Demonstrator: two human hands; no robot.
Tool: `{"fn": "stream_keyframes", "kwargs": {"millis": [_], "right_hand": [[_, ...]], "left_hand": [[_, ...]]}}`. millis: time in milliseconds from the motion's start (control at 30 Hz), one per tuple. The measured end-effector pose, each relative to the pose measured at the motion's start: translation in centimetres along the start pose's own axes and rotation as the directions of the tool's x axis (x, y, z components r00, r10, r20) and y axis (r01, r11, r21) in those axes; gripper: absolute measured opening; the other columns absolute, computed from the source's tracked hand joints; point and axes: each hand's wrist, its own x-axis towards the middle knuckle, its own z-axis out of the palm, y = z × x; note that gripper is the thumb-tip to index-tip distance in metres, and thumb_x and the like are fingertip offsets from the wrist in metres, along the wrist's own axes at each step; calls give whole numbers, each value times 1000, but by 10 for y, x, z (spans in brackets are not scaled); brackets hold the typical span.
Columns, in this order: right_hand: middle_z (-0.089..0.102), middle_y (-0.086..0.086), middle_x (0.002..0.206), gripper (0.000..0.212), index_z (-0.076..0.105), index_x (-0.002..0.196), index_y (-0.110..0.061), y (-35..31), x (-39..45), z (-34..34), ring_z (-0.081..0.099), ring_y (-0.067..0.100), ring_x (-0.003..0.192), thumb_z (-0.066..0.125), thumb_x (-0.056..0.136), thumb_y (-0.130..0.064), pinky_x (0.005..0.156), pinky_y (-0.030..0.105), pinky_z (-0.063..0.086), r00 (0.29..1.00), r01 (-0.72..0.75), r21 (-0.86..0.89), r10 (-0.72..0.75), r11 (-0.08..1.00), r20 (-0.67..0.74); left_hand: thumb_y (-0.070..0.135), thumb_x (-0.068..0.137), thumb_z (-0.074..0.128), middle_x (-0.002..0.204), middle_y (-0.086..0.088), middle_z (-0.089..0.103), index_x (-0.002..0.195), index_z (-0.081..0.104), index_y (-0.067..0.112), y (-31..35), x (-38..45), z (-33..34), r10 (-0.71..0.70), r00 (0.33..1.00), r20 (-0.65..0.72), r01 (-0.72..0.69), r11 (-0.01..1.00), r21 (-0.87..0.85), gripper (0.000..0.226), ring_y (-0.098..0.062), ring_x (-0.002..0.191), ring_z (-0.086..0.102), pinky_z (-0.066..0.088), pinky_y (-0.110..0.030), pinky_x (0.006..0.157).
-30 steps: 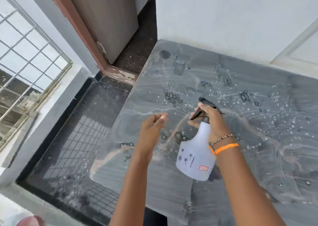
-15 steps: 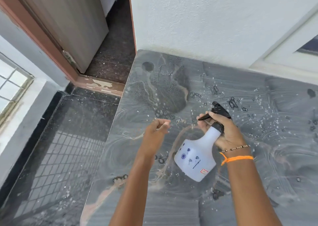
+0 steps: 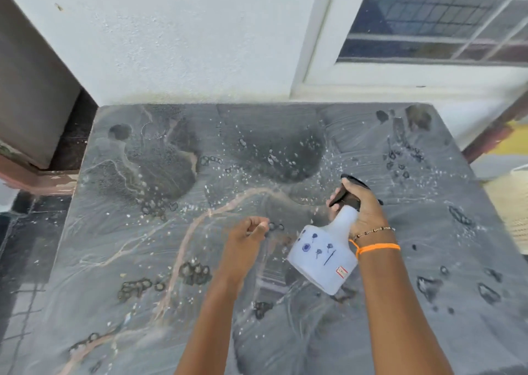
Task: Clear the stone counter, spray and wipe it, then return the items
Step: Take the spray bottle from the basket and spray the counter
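While the right hand (image 3: 361, 209) grips the neck of a white spray bottle (image 3: 325, 256), its fingers wrapped around the black trigger head (image 3: 350, 193), the bottle hangs tilted above the stone counter (image 3: 143, 246) with its base swung toward the person and its nozzle aimed away and to the left. Small blue flower prints and a red-edged label show on the bottle's side. An orange thread band (image 3: 377, 247) and a thin beaded bracelet (image 3: 371, 231) circle the right wrist. Just left of the bottle, the left hand (image 3: 245, 240) hovers over the counter, loosely curled with thumb and fingertips close together, holding nothing. Beyond both hands the grey stone carries dark wet patches, scattered droplets and clusters of soapy bubbles. Past the counter's far edge stands a white wall (image 3: 185, 40), with a window (image 3: 434, 17) beyond the right hand.
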Motion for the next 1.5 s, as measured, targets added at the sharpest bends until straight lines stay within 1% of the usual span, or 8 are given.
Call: {"fn": "stream_keyframes", "kwargs": {"millis": [233,367,567,667,800,967,1167,1500], "right_hand": [[63,8,60,24,52,73,-6,-81,7,-91,60,22,75,46,95,-15,53,33,59,997,20,239,-37,971,69],[47,4,64,28,46,68,-9,-121,26,-130,46,15,58,44,95,-9,43,21,52,995,86,249,-68,965,-79],[52,3,49,31,48,64,-9,-123,28,-152,45,16,58,46,94,-14,41,15,45,999,-46,193,45,980,10],[60,7,53,28,54,68,-4,-103,14,-142,62,19,54,47,94,-11,61,24,50,994,-64,167,47,984,103],[65,12,60,49,66,50,-4,-54,-13,-114,62,22,66,47,94,-11,43,16,48,958,-193,-64,202,979,202],[64,13,60,26,57,68,0,31,-56,-63,60,24,71,47,92,-6,41,21,51,863,-358,-279,430,891,266],[63,2,50,28,58,64,-3,138,-112,-21,54,12,45,50,90,-8,33,15,35,777,-146,-733,535,665,331],[58,5,45,34,60,54,-9,165,-141,-38,58,12,38,58,88,-13,31,11,34,842,-241,-662,492,710,221]], "left_hand": [[12,93,51,90,-4,60,90,61,14,1,-8,118,-34,998,51,29,994,101,11,-19,88,57,47,-35,88],[14,93,52,90,1,63,87,62,17,-1,-13,166,-24,998,51,16,987,157,12,-14,85,60,49,-16,71],[12,92,53,94,-3,65,87,65,17,-5,-26,179,-10,1000,20,7,990,140,14,-17,91,61,48,-31,89],[13,92,53,99,-6,66,88,65,18,-8,-39,168,-35,999,-40,40,992,122,13,-20,96,62,47,-34,92],[14,88,59,87,7,65,84,61,25,-18,-66,136,32,983,-182,14,969,246,12,-10,85,61,44,-21,72],[6,77,70,101,-2,59,97,61,13,-62,-125,72,165,902,-400,60,867,494,23,-14,94,54,34,-18,80],[11,80,67,107,1,52,108,56,15,-121,-204,17,101,762,-640,225,885,407,31,-22,106,52,33,-24,76],[7,67,68,125,1,49,118,55,16,-151,-228,17,366,843,-395,26,704,710,54,-24,128,39,30,-39,107]]}}
